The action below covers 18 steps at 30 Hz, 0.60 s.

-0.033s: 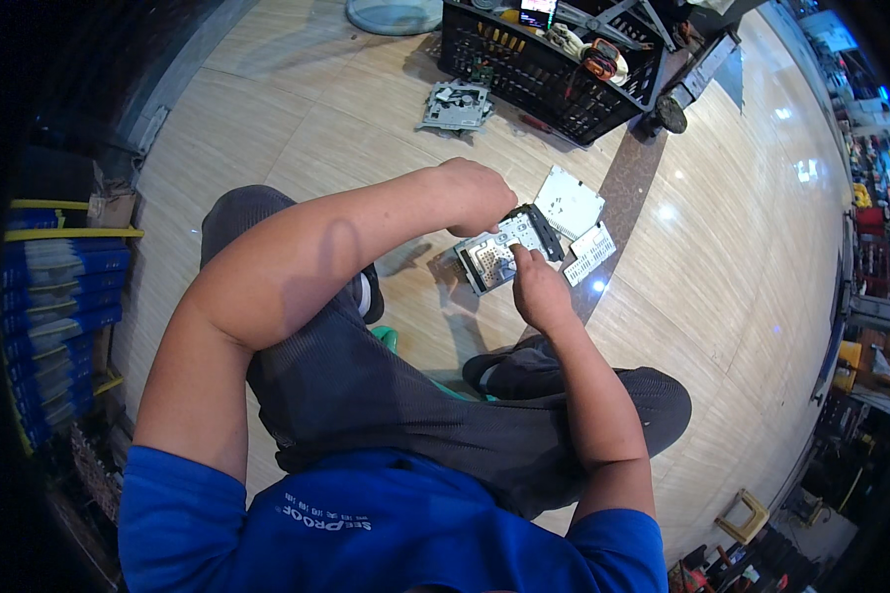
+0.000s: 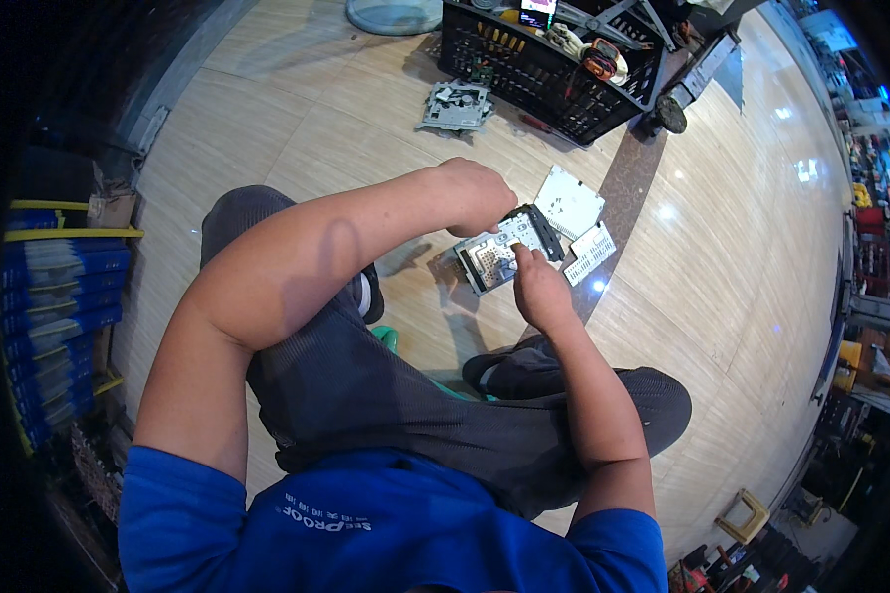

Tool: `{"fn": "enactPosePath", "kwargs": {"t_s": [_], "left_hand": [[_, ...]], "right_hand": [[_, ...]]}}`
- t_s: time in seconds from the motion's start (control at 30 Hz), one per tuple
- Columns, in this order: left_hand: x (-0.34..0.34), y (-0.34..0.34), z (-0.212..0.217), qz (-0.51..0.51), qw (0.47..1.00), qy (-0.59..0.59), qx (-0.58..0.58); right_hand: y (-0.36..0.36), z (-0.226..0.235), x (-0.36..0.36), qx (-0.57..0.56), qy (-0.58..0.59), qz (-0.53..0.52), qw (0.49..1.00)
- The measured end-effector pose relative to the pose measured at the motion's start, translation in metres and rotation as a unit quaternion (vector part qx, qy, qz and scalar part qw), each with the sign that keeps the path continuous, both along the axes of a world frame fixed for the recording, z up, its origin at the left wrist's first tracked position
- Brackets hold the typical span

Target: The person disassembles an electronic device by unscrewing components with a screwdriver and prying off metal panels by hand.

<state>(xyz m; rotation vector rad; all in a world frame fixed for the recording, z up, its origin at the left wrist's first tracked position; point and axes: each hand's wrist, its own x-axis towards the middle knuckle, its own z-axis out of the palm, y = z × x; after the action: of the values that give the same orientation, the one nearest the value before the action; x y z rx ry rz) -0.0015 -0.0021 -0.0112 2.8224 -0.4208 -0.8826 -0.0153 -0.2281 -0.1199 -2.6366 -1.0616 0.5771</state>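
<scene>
Surface: glossy beige tiled floor (image 2: pixel 346 128), crossed by one dark brown strip (image 2: pixel 635 173) in the right-centre. Room: a workshop-like interior; blue goods (image 2: pixel 64 306) stacked with yellow bars at the left edge, crowded shelving along the right edge, one yellowish stool (image 2: pixel 744 516) at lower right. From where I stand, one person in a blue shirt (image 2: pixel 386 534) and dark trousers sits low, legs bent.

Principal item: one box-shaped metal unit (image 2: pixel 492 262), on the floor just right of centre, between the hands. Its long axis slants from lower left to upper right of the frame; a black-edged end points to the upper right. Perforated, silvery face upward.

Hands: two. Left hand (image 2: pixel 477 196), at the unit's upper edge, fingers bent downward; whether they are closed on the edge, I cannot tell. Right hand (image 2: pixel 541 289), at the unit's lower right side, fingers curled, index and thumb at the top face; whether anything small is pinched there, I cannot tell.

Loose plates: two, right of the unit. One larger pale plate (image 2: pixel 569 201) above; one smaller slotted plate (image 2: pixel 590 255) below it, close together.

Further stock: one flat metal assembly (image 2: pixel 455 106) at upper centre, near one black slotted crate (image 2: pixel 564 109) holding cables, tools and one lit screen (image 2: pixel 537 12).
</scene>
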Motion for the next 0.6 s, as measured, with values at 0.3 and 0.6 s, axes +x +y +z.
{"fn": "enactPosePath", "kwargs": {"t_s": [0.3, 0.6], "left_hand": [[-0.0011, 0.0006, -0.0015, 0.001, 1.000, -0.003, 0.000], [-0.0011, 0.0021, -0.0005, -0.018, 1.000, 0.006, -0.004]], "right_hand": [[0.0008, 0.0029, -0.0001, -0.014, 0.003, -0.009, 1.000], [0.0050, 0.0051, 0.0012, -0.039, 0.014, -0.023, 0.999]]}}
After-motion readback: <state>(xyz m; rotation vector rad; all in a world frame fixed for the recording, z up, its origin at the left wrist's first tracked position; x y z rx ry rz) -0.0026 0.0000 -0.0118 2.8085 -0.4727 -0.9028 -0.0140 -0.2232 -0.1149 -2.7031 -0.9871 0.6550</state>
